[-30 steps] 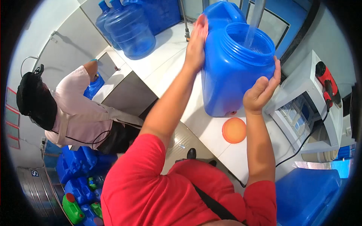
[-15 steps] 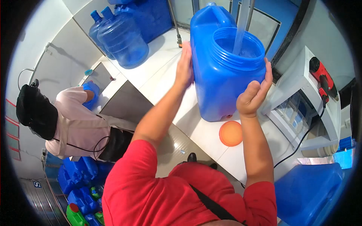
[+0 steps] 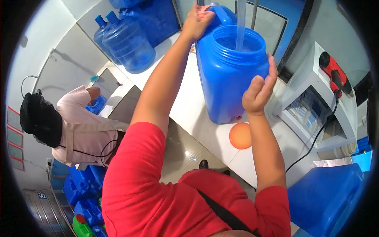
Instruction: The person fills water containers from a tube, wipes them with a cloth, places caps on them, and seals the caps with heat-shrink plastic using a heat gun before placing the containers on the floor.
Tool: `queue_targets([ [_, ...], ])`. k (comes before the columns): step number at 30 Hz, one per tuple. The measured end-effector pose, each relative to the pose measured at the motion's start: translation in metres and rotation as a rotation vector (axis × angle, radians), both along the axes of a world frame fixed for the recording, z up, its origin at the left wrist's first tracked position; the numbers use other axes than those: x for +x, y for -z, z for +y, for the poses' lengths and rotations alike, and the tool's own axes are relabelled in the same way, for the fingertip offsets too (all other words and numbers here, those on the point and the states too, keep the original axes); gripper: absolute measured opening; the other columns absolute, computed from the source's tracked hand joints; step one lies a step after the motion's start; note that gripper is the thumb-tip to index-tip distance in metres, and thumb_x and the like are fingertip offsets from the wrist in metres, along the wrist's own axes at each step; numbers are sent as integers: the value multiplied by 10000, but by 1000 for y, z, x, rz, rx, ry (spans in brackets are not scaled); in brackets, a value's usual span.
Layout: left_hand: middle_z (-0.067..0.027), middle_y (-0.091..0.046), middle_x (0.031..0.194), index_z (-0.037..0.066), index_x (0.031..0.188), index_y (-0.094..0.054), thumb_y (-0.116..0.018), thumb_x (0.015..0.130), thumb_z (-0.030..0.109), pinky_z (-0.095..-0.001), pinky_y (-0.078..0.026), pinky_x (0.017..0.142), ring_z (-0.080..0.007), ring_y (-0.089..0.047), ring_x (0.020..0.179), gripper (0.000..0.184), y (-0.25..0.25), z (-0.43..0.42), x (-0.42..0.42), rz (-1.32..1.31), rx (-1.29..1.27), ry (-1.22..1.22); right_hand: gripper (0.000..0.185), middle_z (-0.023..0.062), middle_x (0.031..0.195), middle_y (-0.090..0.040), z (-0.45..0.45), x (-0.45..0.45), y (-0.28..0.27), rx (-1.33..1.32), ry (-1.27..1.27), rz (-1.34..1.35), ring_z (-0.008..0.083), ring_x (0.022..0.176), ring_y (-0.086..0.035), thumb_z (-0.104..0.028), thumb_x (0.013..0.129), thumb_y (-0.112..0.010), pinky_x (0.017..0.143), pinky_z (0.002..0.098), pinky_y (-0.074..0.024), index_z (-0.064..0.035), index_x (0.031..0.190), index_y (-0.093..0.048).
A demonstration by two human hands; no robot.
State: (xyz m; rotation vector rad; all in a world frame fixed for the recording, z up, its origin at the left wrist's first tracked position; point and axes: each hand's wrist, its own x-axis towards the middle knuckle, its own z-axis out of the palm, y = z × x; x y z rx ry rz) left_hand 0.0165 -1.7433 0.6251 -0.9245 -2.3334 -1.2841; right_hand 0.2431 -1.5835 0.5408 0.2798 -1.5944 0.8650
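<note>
A large blue jug (image 3: 229, 85) stands upright on the white counter, its wide threaded mouth uncovered. A clear tube or stream (image 3: 241, 27) reaches down into that mouth, where liquid shows. My left hand (image 3: 198, 21) is at the jug's top rear corner by the handle, its fingers bent against the jug and partly blurred. On the jug's right side rests my right hand (image 3: 259, 89), fingers stretched up and thumb apart. An orange round lid (image 3: 240, 136) lies on the counter in front of the jug.
A co-worker (image 3: 87, 134) in a black head covering bends over at the left. Clear blue bottles (image 3: 128, 43) stand at the back left. At right are a white cabinet (image 3: 316, 87) with a red tool (image 3: 335, 73) on top, a black cable and another blue container (image 3: 323, 197).
My left hand has moved from the jug's left side up to its top rear corner. In the view, the jug and my right hand have shifted left. The co-worker's arm has moved slightly.
</note>
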Motion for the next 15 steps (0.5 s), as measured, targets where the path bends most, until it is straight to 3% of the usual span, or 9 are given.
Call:
queue_targets([
  [3, -205, -629, 1236, -31, 1314, -553, -467, 1026, 527, -394, -489, 992, -302, -625, 1140, 634, 36, -8, -1, -64, 271, 37, 537, 272, 1369, -515, 2, 3, 1, 28, 51, 10, 418, 1254, -521, -301, 1054, -442, 1082, 460, -398, 104, 1405, -412],
  [5, -169, -683, 1060, 30, 1252, -598, -452, 995, 615, -412, -566, 806, -279, -686, 938, 655, 63, -4, 40, -801, 800, -120, 534, 264, 1387, -505, 5, 8, 1, 41, 50, 9, 394, 1276, -510, -293, 1057, -430, 1093, 444, -389, 98, 1420, -399],
  [7, -183, -679, 1091, 18, 1257, -601, -350, 996, 673, -435, -574, 772, -288, -688, 935, 749, 154, -11, 34, -694, 735, -32, 532, 256, 1395, -502, 8, 10, 2, 66, 62, 23, 379, 1292, -500, -298, 1068, -416, 1101, 433, -380, 91, 1430, -390],
  [10, -116, -615, 739, 31, 1129, -606, -278, 1035, 613, -360, -487, 445, -231, -586, 541, 675, 245, -17, 94, -869, 710, -96, 521, 259, 1376, -514, 10, 14, 2, 47, 66, 19, 419, 1257, -519, -296, 1045, -470, 1082, 460, -402, 76, 1408, -428],
  [12, -77, -551, 542, 47, 1030, -598, -248, 1054, 577, -315, -408, 273, -206, -493, 328, 636, 243, -8, 165, -955, 772, -171, 530, 259, 1392, -501, 14, 14, 1, 63, 84, 27, 422, 1272, -508, -299, 1045, -474, 1085, 462, -399, 60, 1429, -410],
  [14, -86, -541, 527, 60, 924, -519, -246, 1068, 530, -314, -427, 278, -205, -513, 343, 562, 235, -9, 219, -970, 714, -93, 564, 266, 1423, -474, 15, 20, 2, 92, 46, -17, 434, 1300, -480, -305, 1041, -490, 1102, 463, -378, 57, 1458, -373],
  [15, -73, -503, 507, 65, 865, -468, -246, 1078, 485, -315, -434, 284, -197, -440, 304, 521, 214, -7, 248, -917, 719, -41, 612, 277, 1485, -408, 18, 25, 3, 100, 0, -94, 455, 1344, -425, -297, 1026, -522, 1129, 497, -332, 54, 1489, -331],
])
